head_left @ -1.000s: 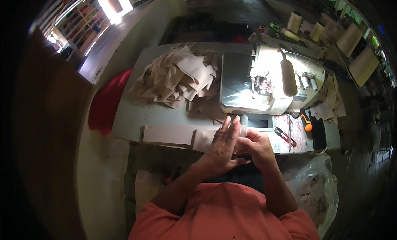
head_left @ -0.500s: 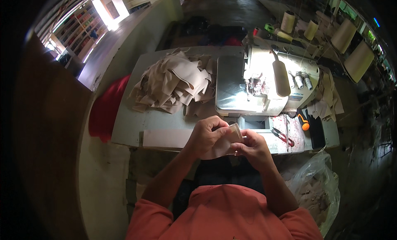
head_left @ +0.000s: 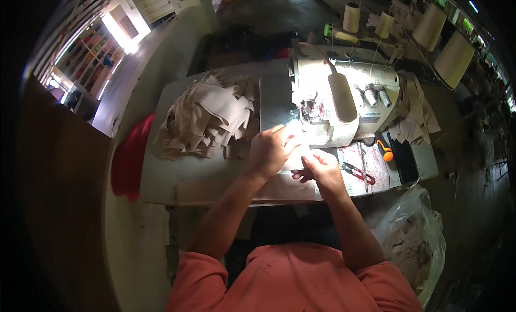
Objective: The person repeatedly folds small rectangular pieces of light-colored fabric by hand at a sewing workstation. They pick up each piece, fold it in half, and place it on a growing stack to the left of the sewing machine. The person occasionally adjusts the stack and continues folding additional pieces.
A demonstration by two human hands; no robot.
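Observation:
Under the bright lamp of the sewing machine (head_left: pixel 317 89), my left hand (head_left: pixel 270 151) has its fingers closed on a small piece of beige fabric (head_left: pixel 293 162). My right hand (head_left: pixel 325 172) pinches the same piece at its right edge, thumb on top. The fabric is close in front of the machine's needle area, and glare washes out its upper part. Left of the machine, a heap of beige fabric pieces (head_left: pixel 212 110) lies on the table. A flat beige strip (head_left: pixel 242 191) rests along the table's front edge, below my forearms.
Red-handled thread snips (head_left: pixel 359 175), an orange-handled tool (head_left: pixel 386 150) and a dark flat object (head_left: pixel 404 158) lie at right. Thread cones (head_left: pixel 352 17) stand behind the machine. A clear plastic bag of scraps (head_left: pixel 414 231) hangs at the lower right. Red cloth (head_left: pixel 129 161) is beside the table's left edge.
Both hands have moved forward with the fabric piece, from over the table's front edge to the machine's lit needle area. The view has shifted slightly.

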